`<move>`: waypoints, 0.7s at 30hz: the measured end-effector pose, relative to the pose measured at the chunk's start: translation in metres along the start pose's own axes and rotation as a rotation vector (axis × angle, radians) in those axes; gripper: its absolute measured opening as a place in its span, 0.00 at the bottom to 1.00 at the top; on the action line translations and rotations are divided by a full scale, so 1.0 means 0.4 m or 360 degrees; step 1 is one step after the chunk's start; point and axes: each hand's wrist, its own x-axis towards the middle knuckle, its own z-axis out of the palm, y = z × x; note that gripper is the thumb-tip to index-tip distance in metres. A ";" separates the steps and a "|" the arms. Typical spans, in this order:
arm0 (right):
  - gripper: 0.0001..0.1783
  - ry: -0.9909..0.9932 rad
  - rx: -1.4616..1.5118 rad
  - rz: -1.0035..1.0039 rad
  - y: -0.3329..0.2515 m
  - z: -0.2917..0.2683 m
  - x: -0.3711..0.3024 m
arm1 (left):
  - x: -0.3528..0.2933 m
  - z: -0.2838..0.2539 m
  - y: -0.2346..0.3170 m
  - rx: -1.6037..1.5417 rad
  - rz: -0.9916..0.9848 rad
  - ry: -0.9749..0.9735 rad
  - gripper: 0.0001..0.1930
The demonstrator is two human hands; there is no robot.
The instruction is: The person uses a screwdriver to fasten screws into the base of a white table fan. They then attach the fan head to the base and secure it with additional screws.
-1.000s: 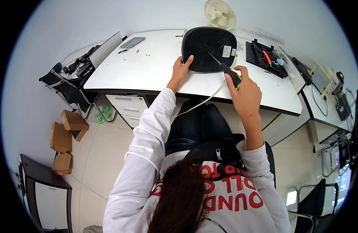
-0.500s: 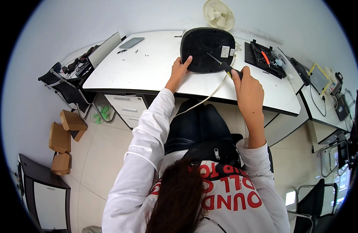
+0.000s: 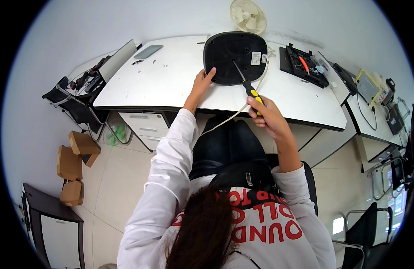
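Observation:
A black rounded base (image 3: 225, 49) is tilted up over the white desk (image 3: 148, 85), its flat underside with screw holes and white labels facing me. My left hand (image 3: 201, 85) grips its lower left edge, thumb on the underside. A screwdriver (image 3: 252, 92) with a black and yellow handle is in my right hand (image 3: 269, 115), fingers wrapped around the handle's end. Its metal shaft points up and left, the tip at a spot near the middle of the underside; whether it touches a screw is too small to tell. A cream cable (image 3: 241, 111) runs from the base toward my lap.
A cream fan head (image 3: 248, 17) shows beyond the base. To the right lies an open black tool case (image 3: 308, 67) with orange-handled pliers (image 3: 304, 65). A grey phone-like slab (image 3: 148, 51) and small loose parts (image 3: 154, 61) lie at left. Cardboard boxes (image 3: 69, 162) stand on the floor.
My right hand has moved down and left and now holds the screwdriver farther back, showing more of its handle. The shaft stands steeper. My left hand keeps its hold on the base.

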 end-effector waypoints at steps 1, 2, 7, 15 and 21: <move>0.23 -0.0204 0.0560 0.0083 0.016 -0.002 0.009 | 0.001 0.000 -0.005 0.0022 0.0007 -0.0005 0.30; 0.22 -0.0409 0.1120 0.0165 0.035 -0.002 0.020 | 0.001 0.000 -0.010 0.0044 0.0014 -0.0009 0.30; 0.27 -0.0730 0.2155 0.0437 0.026 0.054 0.015 | -0.081 0.036 -0.027 0.0435 0.0483 0.0743 0.25; 0.20 -0.0601 0.2657 0.0506 0.026 0.047 -0.012 | -0.236 0.151 0.101 -0.1198 -0.0251 -0.0523 0.18; 0.20 -0.0431 0.2299 0.0263 0.012 0.050 -0.030 | -0.241 0.206 0.162 -0.2013 -0.0660 -0.0872 0.17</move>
